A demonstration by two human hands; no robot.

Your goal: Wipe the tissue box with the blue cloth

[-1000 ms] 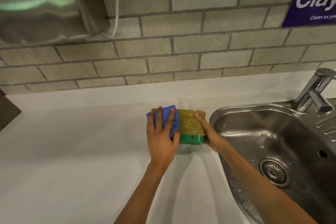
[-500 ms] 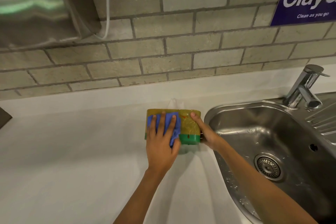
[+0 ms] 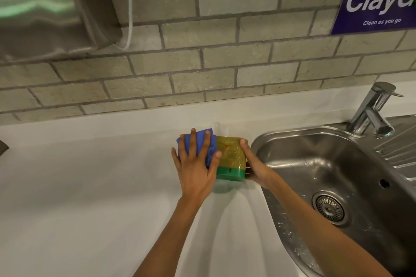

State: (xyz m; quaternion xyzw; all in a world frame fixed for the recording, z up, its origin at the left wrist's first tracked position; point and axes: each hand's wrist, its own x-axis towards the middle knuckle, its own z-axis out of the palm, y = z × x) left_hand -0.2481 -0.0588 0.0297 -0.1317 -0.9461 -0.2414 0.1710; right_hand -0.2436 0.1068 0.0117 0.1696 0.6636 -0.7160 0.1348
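Observation:
A tissue box, yellow-olive with a green band along its near edge, lies on the white counter beside the sink. A white tissue sticks out at its far side. My left hand presses the blue cloth flat on the left part of the box top, fingers spread. My right hand grips the right side of the box, thumb on its top edge. The cloth and my left hand hide the left part of the box.
A steel sink with a drain lies directly right of the box, with a tap behind it. A brick wall runs along the back, with a metal dispenser at the upper left and a blue sign at the upper right.
My left hand has slid the blue cloth to the left across the box top, so more of the right part of the top shows. My right hand keeps its grip.

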